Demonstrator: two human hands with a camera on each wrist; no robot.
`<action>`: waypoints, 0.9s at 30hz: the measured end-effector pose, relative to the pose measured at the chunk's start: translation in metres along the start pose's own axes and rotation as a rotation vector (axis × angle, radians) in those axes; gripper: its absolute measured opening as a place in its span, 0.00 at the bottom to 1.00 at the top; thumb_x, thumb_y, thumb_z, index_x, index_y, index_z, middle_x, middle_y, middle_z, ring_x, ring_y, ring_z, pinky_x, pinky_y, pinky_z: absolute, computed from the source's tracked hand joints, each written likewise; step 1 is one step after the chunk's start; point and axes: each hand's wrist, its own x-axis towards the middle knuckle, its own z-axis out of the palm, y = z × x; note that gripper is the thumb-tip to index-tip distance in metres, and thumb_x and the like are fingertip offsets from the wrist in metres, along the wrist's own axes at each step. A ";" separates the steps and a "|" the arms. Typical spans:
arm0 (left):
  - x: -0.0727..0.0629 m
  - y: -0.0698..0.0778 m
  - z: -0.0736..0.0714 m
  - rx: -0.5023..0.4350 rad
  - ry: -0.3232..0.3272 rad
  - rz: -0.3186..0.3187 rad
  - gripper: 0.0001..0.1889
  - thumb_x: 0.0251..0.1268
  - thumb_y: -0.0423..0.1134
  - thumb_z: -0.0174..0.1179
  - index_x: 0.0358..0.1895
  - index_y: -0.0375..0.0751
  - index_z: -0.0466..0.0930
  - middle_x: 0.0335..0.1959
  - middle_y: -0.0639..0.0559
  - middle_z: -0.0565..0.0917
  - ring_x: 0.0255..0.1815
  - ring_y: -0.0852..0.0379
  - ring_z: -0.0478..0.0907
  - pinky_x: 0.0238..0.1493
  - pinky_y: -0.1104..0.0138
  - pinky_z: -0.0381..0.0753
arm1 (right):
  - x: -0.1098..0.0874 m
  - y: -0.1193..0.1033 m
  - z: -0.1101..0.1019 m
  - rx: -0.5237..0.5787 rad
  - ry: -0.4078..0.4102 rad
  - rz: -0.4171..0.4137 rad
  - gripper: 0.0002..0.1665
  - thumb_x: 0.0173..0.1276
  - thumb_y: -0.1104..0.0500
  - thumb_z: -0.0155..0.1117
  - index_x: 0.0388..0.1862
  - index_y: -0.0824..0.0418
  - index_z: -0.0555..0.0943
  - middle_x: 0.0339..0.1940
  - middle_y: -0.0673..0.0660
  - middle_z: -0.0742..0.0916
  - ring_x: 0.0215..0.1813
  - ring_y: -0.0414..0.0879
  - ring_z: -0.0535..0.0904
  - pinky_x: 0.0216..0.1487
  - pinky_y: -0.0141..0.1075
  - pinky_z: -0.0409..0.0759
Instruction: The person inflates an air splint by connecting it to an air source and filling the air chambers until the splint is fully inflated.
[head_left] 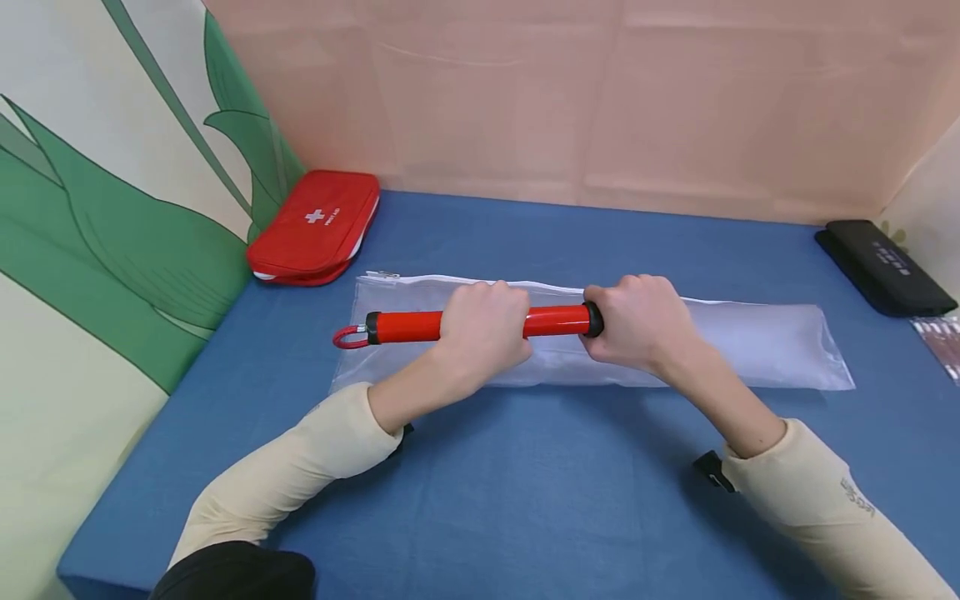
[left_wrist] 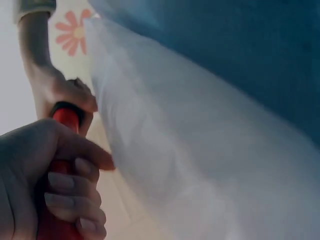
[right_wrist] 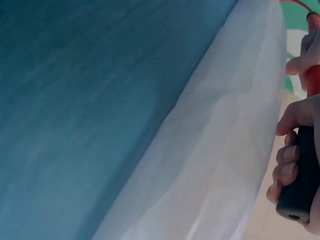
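Note:
A red baton (head_left: 408, 327) with black end caps and a red cord loop (head_left: 349, 337) is held level above a translucent zippered pouch (head_left: 757, 342). My left hand (head_left: 486, 325) grips the red tube near its middle, its fingers curled round it in the left wrist view. At the other end, my right hand (head_left: 637, 321) wraps round the black handle (right_wrist: 296, 185), whose butt shows below the fingers in the right wrist view. Lying flat on the blue table, the pouch has its white zipper edge on the far side.
On the blue tabletop (head_left: 525, 500), a red first aid case (head_left: 318, 229) sits at the back left by the leaf-patterned wall. A black case (head_left: 885, 265) lies at the far right, with a patterned packet (head_left: 941, 337) beside it. A peach wall covering (head_left: 525, 108) rises behind.

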 end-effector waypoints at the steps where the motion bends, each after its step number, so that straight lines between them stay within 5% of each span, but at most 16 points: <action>1: 0.000 0.000 -0.001 -0.007 0.000 0.012 0.08 0.43 0.42 0.67 0.20 0.45 0.77 0.11 0.54 0.67 0.11 0.60 0.64 0.15 0.70 0.70 | -0.002 0.001 -0.001 0.001 0.013 -0.009 0.10 0.44 0.59 0.67 0.19 0.56 0.73 0.09 0.48 0.67 0.12 0.43 0.63 0.16 0.37 0.65; 5: -0.004 -0.009 -0.004 -0.040 -0.030 0.025 0.09 0.42 0.42 0.67 0.19 0.45 0.76 0.12 0.54 0.68 0.12 0.59 0.65 0.17 0.68 0.72 | -0.018 0.019 -0.008 -0.018 0.074 -0.042 0.10 0.45 0.60 0.68 0.21 0.56 0.73 0.09 0.47 0.67 0.12 0.42 0.62 0.15 0.37 0.62; 13: -0.012 -0.035 -0.004 -0.027 -0.065 -0.052 0.16 0.42 0.46 0.72 0.32 0.40 0.83 0.20 0.49 0.79 0.19 0.54 0.75 0.26 0.61 0.81 | -0.046 0.067 -0.016 -0.080 0.124 -0.002 0.11 0.42 0.56 0.69 0.19 0.54 0.72 0.09 0.44 0.66 0.12 0.41 0.60 0.13 0.37 0.58; 18: -0.009 -0.018 -0.002 -0.004 -0.059 -0.034 0.15 0.42 0.47 0.72 0.31 0.41 0.83 0.19 0.50 0.79 0.18 0.55 0.74 0.24 0.64 0.80 | -0.040 0.044 -0.007 -0.038 0.044 0.024 0.11 0.46 0.57 0.68 0.18 0.55 0.72 0.08 0.45 0.66 0.13 0.42 0.62 0.14 0.37 0.61; 23: -0.008 -0.002 0.000 -0.004 -0.018 -0.033 0.12 0.43 0.42 0.68 0.17 0.45 0.74 0.09 0.54 0.64 0.11 0.58 0.64 0.14 0.69 0.70 | -0.029 0.020 -0.006 -0.041 0.008 0.039 0.12 0.45 0.58 0.67 0.17 0.56 0.70 0.08 0.47 0.65 0.13 0.43 0.62 0.16 0.36 0.62; 27: -0.008 0.007 0.002 -0.019 0.006 -0.006 0.13 0.43 0.42 0.69 0.17 0.44 0.73 0.09 0.54 0.62 0.10 0.59 0.63 0.14 0.70 0.69 | -0.021 0.007 -0.010 -0.050 -0.028 0.015 0.11 0.45 0.59 0.67 0.18 0.56 0.71 0.09 0.48 0.67 0.13 0.43 0.64 0.17 0.36 0.65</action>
